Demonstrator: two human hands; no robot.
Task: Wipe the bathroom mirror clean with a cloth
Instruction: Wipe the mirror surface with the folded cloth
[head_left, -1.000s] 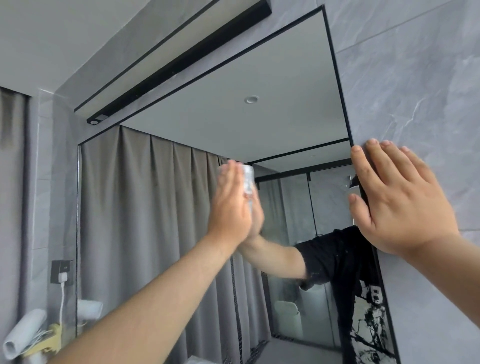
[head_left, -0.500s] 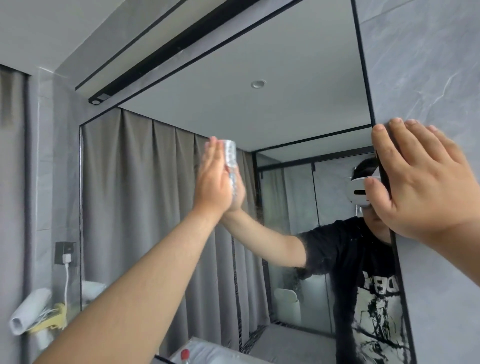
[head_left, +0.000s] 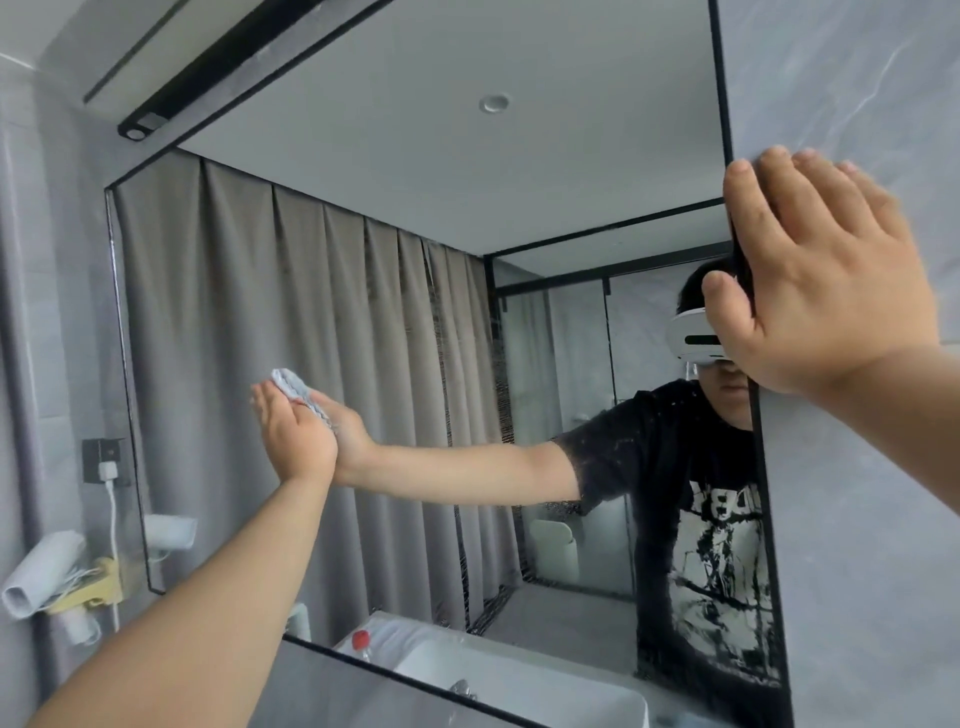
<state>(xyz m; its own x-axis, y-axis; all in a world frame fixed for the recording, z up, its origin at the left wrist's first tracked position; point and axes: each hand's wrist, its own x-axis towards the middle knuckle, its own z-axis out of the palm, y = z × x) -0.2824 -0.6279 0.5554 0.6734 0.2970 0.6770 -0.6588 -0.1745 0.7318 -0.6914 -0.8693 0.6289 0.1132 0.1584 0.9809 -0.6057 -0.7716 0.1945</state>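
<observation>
The cloth (head_left: 291, 383) is sandwiched between the left hand (head_left: 298, 434) and the mirror (head_left: 415, 182), in the left-centre part of the glass. The fingers are straight and held together, flattening it against the mirror rather than curling round it; only a white, wadded strip shows, past the fingertips and along the edge of the hand nearest the glass. That strip runs diagonally, its upper end towards the mirror's top-left corner and its lower end towards the wrist, in line with the fingers.

The right hand (head_left: 821, 280) lies flat with relaxed, straight fingers across the mirror's black right edge, the thumb on the glass and the rest on the grey tiled wall (head_left: 857, 519).

The mirror reflects a grey curtain (head_left: 260, 338), a white ceiling, a glass partition and a person in a black printed T-shirt (head_left: 675, 467). Along its bottom edge it reflects a white basin (head_left: 519, 680) and a red-capped bottle (head_left: 360, 640). Left of the mirror are a wall socket (head_left: 103, 460) with a white plug and a white appliance (head_left: 41, 571) in a yellow holder. A black bar (head_left: 249, 57) runs above.
</observation>
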